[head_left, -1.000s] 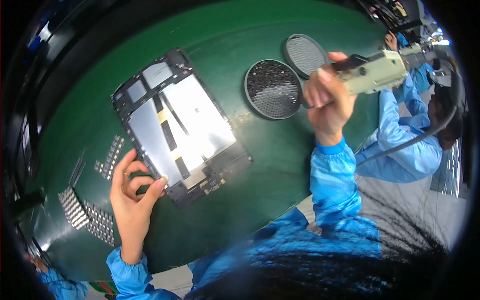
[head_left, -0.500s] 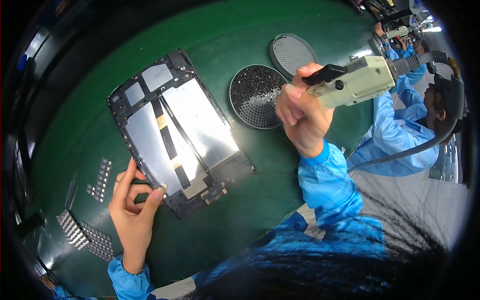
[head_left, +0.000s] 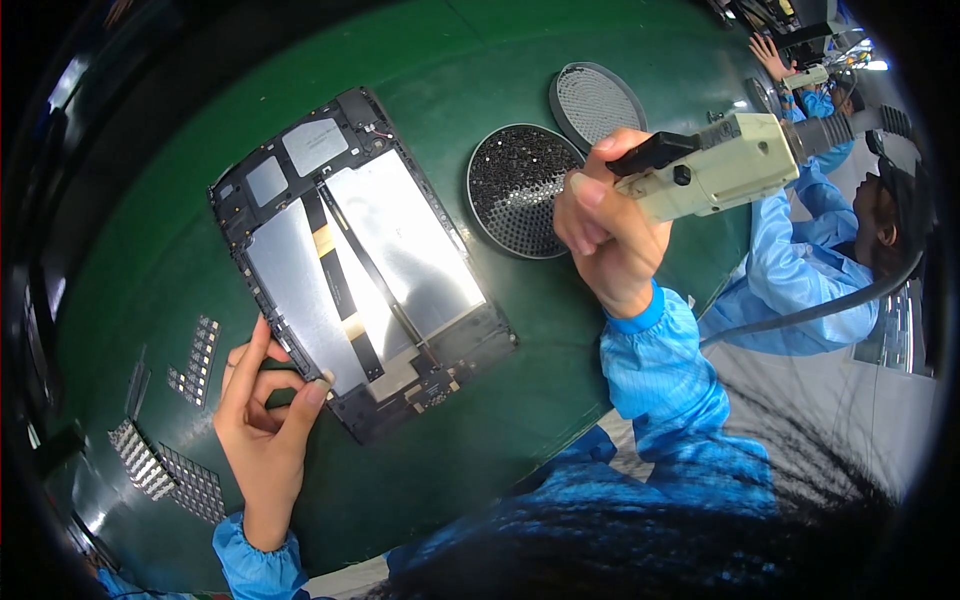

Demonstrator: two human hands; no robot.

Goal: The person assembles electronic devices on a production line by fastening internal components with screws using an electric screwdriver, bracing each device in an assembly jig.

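An opened tablet (head_left: 400,240) lies tilted on the green table, showing silver battery panels, a black frame and a ribbon cable. Along its lower left edge, my left hand (head_left: 262,425) grips the rim between thumb and fingers. My right hand (head_left: 615,230) is closed around a cream electric screwdriver (head_left: 730,170) with a black lever, held to the right of the tablet. The tool's tip is hidden behind my hand. Just left of that hand sits a round dimpled dish (head_left: 515,190) heaped with tiny black screws, partly covered by my fingers.
Behind the screw dish lies a second round dimpled dish (head_left: 598,105). Several strips of small parts (head_left: 195,475) rest left of my left hand. A grey cable (head_left: 840,310) hangs down at the right, where a co-worker in blue (head_left: 810,270) sits by the table edge.
The view has shifted slightly, with the dishes and screwdriver a little further right in it. Both my hands keep their grips. In the far right background, a co-worker's hand is now spread.
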